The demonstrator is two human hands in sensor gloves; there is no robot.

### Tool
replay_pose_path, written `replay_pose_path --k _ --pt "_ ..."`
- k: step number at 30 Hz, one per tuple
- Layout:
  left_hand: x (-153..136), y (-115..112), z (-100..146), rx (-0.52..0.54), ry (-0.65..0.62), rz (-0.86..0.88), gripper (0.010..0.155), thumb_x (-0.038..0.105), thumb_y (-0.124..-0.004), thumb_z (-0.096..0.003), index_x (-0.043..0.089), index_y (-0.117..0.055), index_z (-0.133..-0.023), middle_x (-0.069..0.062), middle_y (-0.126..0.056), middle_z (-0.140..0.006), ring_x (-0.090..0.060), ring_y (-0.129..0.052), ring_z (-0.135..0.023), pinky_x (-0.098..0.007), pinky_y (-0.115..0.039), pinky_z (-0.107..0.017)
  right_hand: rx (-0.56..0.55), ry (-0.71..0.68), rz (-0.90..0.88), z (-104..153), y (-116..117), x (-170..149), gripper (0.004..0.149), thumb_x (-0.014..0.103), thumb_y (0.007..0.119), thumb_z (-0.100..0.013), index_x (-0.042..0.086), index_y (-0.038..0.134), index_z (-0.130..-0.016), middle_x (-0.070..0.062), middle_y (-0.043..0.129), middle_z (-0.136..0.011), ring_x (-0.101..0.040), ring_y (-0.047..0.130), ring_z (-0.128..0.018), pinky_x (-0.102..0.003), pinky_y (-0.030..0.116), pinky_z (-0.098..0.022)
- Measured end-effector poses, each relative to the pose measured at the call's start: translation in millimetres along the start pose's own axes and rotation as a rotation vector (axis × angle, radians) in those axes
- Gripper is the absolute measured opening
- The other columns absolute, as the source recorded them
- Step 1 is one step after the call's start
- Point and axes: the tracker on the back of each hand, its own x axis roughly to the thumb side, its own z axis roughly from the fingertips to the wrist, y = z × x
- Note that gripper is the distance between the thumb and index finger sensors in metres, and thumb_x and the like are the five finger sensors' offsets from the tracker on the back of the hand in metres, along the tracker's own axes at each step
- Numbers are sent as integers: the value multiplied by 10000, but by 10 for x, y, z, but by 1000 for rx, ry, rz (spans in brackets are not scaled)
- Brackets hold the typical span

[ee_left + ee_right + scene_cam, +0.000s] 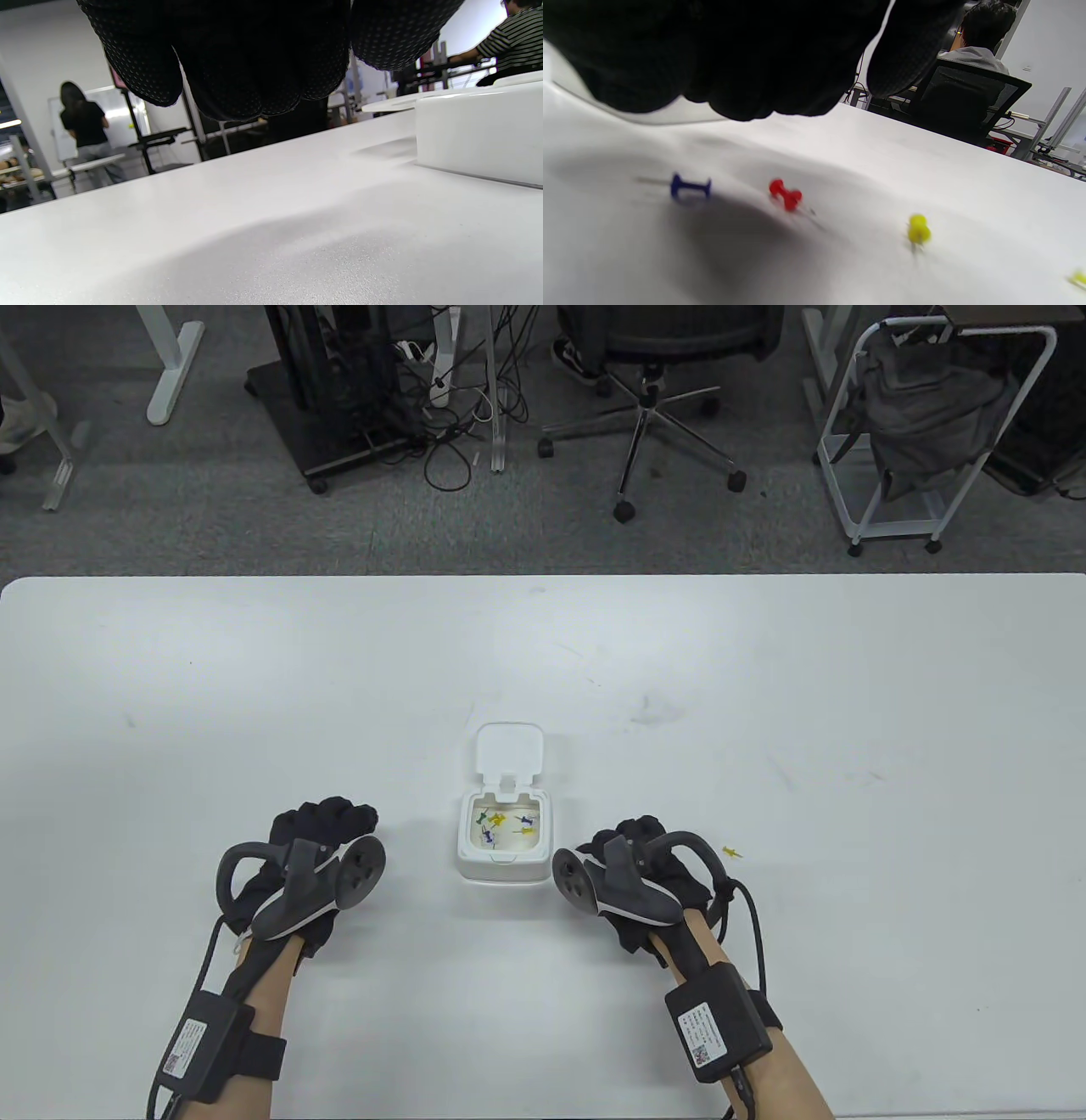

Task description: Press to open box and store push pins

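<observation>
A small white box (504, 841) sits on the white tabletop (764, 712), and its lid (508, 750) is flipped open toward the far side. Inside the box lie a few push pins (506, 825), yellow, blue and green.

The left hand (318, 848) rests on the tabletop to the left of the box, near it but not touching. Its fingers (237, 63) are curled in, and it holds nothing.

The right hand (645, 861) is just to the right of the box. Its fingers are curled too, and I cannot tell if it holds anything.

In the right wrist view, a blue pin (690, 187), a red pin (785, 199) and a yellow pin (918, 231) lie loose on the tabletop under that hand. In the table view, one yellow pin (732, 853) lies to the right of the right hand.
</observation>
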Motion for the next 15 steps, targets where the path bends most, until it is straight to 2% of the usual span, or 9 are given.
replay_pose_path --k 7,15 --pt "4 -1 -3 -5 -1 1 507 527 -681 -509 343 -739 -977 62 -837 -1008 -191 -939 -830 -486 -780 -737 46 10 29 32 194 -34 493 509 858 -272 399 776 -746 155 929 -754 -173 944 -732 -544 716 -723" --pt "7 -2 -2 -6 -1 2 507 526 -682 -508 342 -740 -977 61 -837 -1008 -190 -939 -830 -487 -780 -737 12 10 33 40 190 -16 423 502 852 -276 413 803 -687 160 952 -695 -165 957 -690 -534 725 -719"
